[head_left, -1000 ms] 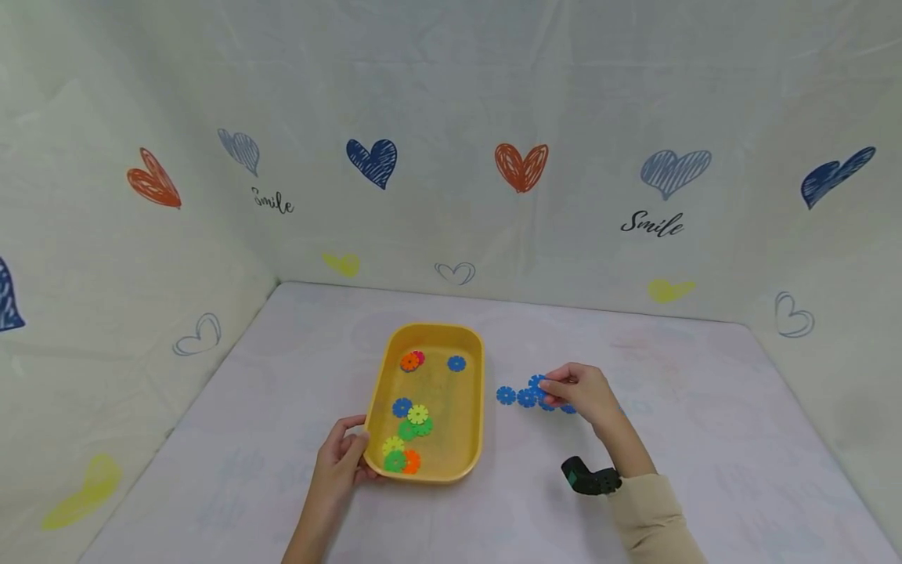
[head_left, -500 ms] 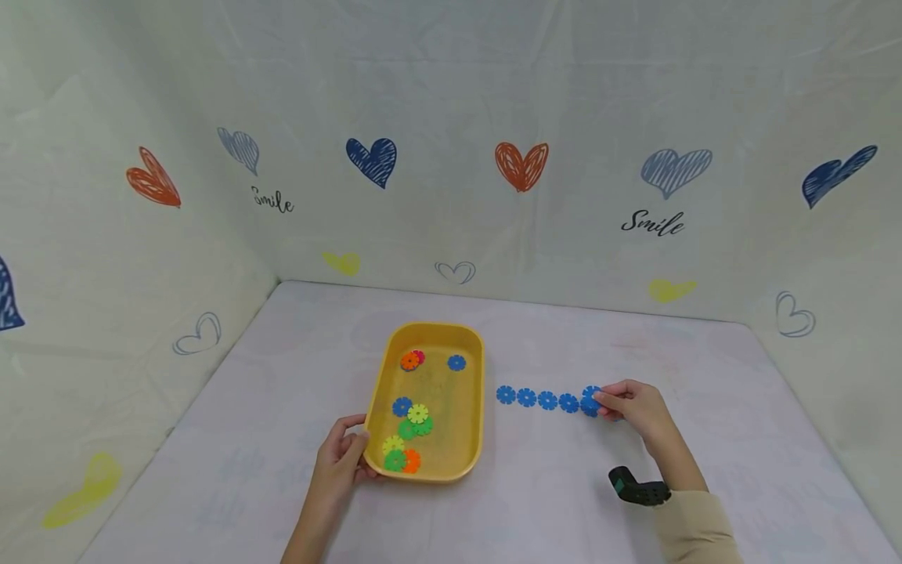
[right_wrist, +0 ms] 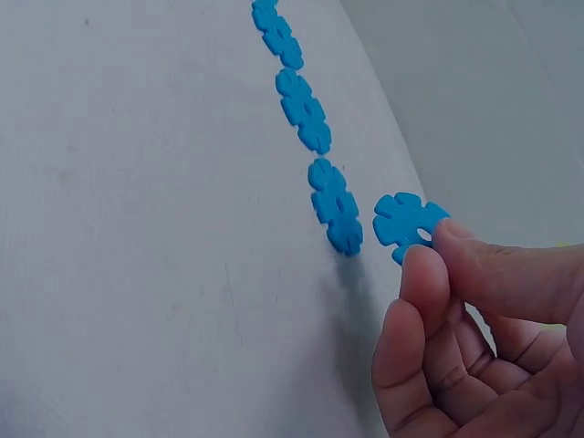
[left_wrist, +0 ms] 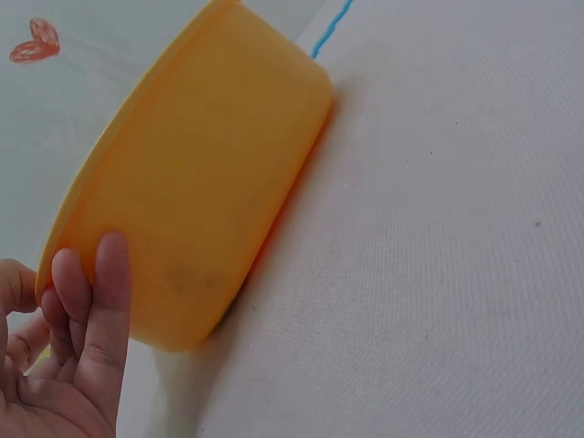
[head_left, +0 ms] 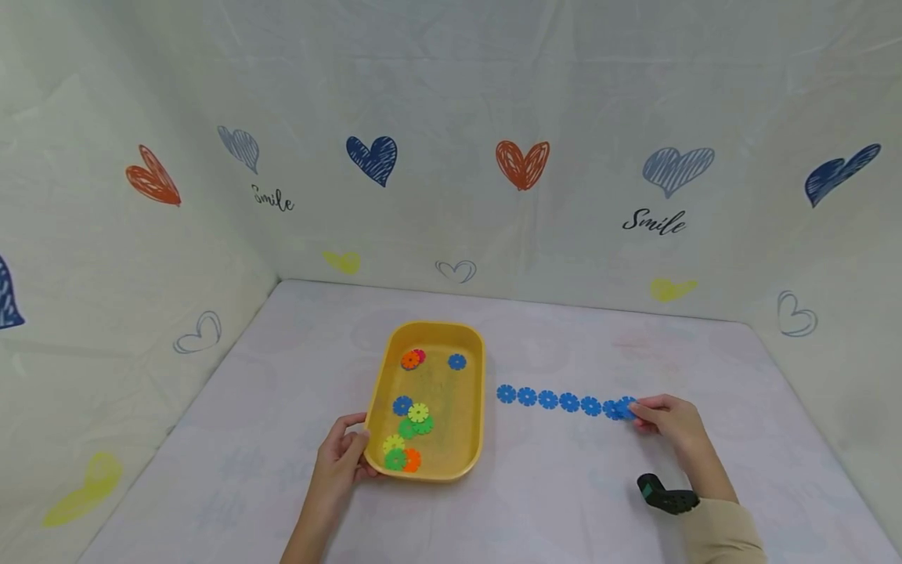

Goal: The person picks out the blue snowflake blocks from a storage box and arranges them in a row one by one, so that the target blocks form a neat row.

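A yellow tray [head_left: 451,462] holds several flower-shaped discs, among them a lone blue disc [head_left: 456,362] and an orange disc [head_left: 411,360]. My left hand [head_left: 341,454] grips its near left rim; in the left wrist view the fingers of the hand [left_wrist: 82,338] lie along the tray wall [left_wrist: 201,164]. Right of the tray, a row of blue discs [head_left: 548,399] runs across the table. At its right end my right hand [head_left: 672,423] pinches one blue disc [head_left: 625,407]. The right wrist view shows this pinched disc [right_wrist: 401,224] just off the row's last disc [right_wrist: 336,208], held by thumb and fingertips.
A white cloth-covered table [head_left: 550,501] extends beneath everything. Behind and to the left hangs a pale curtain [head_left: 451,94] printed with hearts. A black band with a small device [head_left: 668,497] is on the right wrist.
My right hand has moved rightward along the blue row with a disc in its fingers, uncovering discs it hid before. My left hand and the tray have stayed in place.
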A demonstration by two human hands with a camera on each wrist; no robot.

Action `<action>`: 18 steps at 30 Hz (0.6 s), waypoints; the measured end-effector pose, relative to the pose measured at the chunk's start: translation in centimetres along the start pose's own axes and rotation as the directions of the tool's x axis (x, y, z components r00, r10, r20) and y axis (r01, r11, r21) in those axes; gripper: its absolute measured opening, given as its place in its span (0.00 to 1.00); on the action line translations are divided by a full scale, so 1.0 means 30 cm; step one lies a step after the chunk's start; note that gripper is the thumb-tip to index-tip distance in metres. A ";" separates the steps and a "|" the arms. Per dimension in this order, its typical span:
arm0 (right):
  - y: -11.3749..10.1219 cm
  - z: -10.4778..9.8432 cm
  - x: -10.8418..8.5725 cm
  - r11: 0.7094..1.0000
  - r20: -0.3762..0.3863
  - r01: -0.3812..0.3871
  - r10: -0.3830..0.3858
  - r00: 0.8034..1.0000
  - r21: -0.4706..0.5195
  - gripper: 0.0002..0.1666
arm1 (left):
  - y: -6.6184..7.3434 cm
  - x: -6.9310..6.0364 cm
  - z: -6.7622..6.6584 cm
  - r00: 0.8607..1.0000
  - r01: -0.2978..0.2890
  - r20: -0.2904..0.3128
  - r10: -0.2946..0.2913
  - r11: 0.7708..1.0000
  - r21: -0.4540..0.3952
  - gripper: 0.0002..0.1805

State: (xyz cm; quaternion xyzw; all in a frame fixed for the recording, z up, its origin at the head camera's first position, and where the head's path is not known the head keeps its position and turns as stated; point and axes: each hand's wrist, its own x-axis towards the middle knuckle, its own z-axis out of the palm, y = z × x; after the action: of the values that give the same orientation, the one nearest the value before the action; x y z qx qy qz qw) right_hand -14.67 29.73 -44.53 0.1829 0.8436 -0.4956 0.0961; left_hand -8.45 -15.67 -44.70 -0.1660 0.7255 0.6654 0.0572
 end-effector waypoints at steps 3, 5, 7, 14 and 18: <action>0.019 -0.014 0.009 1.000 -0.005 -0.015 0.015 1.000 0.013 0.25 | 0.001 0.000 0.000 1.000 0.002 -0.004 -0.002 1.000 0.004 0.20; 0.031 -0.022 0.015 0.999 -0.006 -0.025 0.025 1.000 0.024 0.26 | 0.001 0.000 0.002 1.000 0.005 -0.010 -0.005 1.000 0.007 0.20; 0.039 -0.028 0.022 0.998 -0.009 -0.043 0.043 0.999 0.044 0.25 | 0.001 0.001 0.003 1.000 0.004 -0.012 -0.004 1.000 0.014 0.20; 0.061 -0.032 0.039 0.997 -0.025 -0.075 0.076 0.997 0.027 0.26 | -0.001 0.002 0.001 1.000 -0.004 -0.012 0.004 1.000 0.016 0.20; 0.061 -0.030 0.039 0.998 -0.030 -0.065 0.065 0.997 -0.014 0.25 | -0.003 0.005 0.001 1.000 0.002 -0.012 -0.002 1.000 0.012 0.20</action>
State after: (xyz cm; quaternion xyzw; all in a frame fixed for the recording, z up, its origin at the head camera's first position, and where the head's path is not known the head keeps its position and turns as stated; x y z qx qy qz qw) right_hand -14.99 31.57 -45.96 0.2168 0.8422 -0.4831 0.1012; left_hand -8.56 -15.66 -44.83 -0.1703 0.7295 0.6602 0.0547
